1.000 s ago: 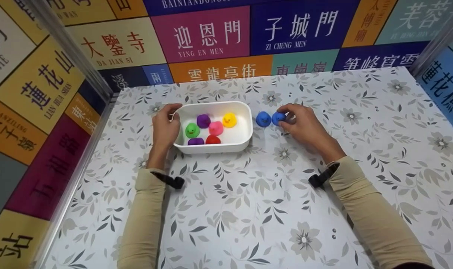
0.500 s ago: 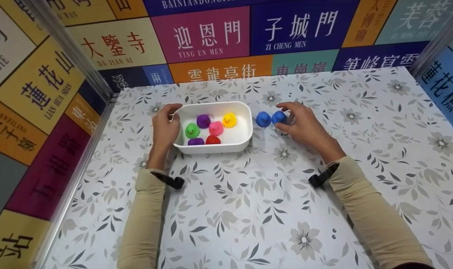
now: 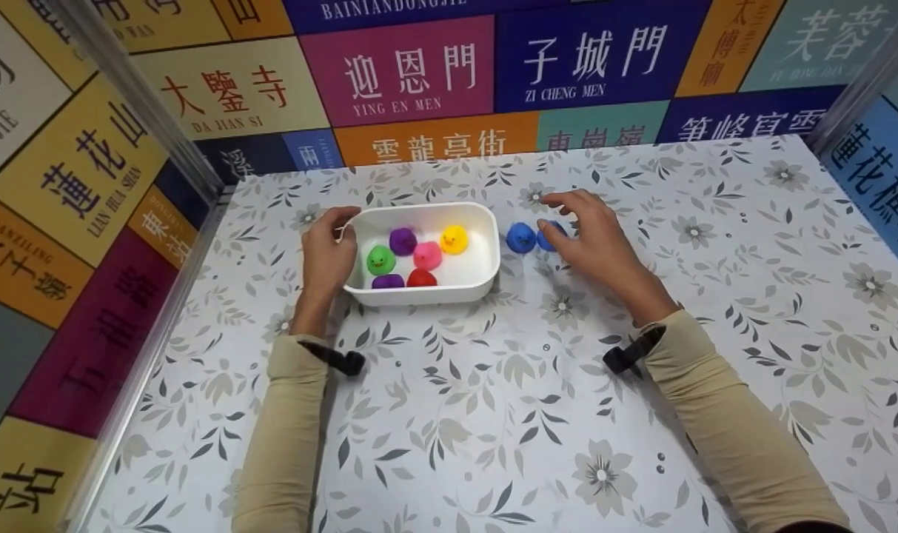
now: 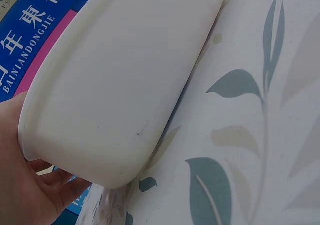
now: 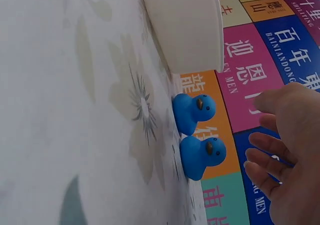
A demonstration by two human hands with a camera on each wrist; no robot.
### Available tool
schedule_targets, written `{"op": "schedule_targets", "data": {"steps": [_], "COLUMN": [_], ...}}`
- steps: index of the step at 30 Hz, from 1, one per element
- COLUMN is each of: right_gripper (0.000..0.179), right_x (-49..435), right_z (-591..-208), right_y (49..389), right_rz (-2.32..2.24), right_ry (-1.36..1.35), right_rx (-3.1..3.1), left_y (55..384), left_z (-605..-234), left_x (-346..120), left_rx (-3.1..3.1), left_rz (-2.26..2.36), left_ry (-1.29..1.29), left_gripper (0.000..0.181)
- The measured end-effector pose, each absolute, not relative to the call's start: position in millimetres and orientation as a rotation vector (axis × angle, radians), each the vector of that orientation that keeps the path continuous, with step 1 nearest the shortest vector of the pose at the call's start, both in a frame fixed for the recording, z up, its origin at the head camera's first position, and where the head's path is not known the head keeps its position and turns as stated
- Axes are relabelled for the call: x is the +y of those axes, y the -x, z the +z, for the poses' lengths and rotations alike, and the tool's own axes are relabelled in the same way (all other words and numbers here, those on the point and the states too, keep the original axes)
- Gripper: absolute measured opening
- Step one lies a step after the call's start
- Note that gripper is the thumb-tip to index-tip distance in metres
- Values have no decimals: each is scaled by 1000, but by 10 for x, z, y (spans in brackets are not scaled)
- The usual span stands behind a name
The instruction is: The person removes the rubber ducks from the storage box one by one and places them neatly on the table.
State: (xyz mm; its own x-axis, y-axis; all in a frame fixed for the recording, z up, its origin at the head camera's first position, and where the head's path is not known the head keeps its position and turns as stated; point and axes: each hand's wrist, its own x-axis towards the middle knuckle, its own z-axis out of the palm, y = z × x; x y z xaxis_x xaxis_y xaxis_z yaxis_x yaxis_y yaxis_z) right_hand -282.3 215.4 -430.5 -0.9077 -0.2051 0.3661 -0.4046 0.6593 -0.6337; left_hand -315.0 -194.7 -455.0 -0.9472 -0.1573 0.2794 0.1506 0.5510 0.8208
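Note:
My left hand (image 3: 329, 252) grips the left end of a white plastic tub (image 3: 426, 297), thumb and fingers at its rim. Inside the tub are a green duck (image 3: 380, 260), a purple duck (image 3: 402, 240), a pink duck (image 3: 428, 255) and a yellow duck (image 3: 454, 239), plus red and purple toys partly hidden by the front wall. Two blue rubber ducks (image 5: 192, 114) stand side by side on the table, right of the tub. My right hand (image 3: 597, 233) hovers over the right-hand blue duck (image 5: 202, 157), fingers spread and holding nothing; the thumb partly covers that duck in the head view.
A white floral cloth (image 3: 463, 414) covers the table. Behind it rises a wall of coloured panels (image 3: 411, 66) with lettering, and a similar wall (image 3: 86, 296) closes the left side. Black camera straps (image 3: 337, 358) are on both wrists.
My right hand has let go of the right-hand blue duck, opened its fingers and lifted slightly. The duck stays beside the other blue one. My left hand and the tub keep their places.

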Motion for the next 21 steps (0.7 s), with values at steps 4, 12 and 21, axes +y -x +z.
{"op": "schedule_targets", "data": {"steps": [4, 12, 21], "right_gripper": [37, 33, 30], "right_x": [2069, 1887, 1706], "right_z": [-4254, -4152, -4153], "right_y": [2797, 2719, 2734], "right_rz": [1102, 1150, 1143], "right_ry": [-560, -617, -684], "right_rx": [-2591, -2612, -2625], "left_y": [3142, 3144, 3131], "left_z": [-4548, -4537, -4544], "left_x": [-1942, -1954, -1952], "left_rx": [-2456, -2454, -2460], "left_rz": [-1363, -1381, -1401], "left_ry": [-1, 13, 4], "left_gripper": [34, 34, 35]}}
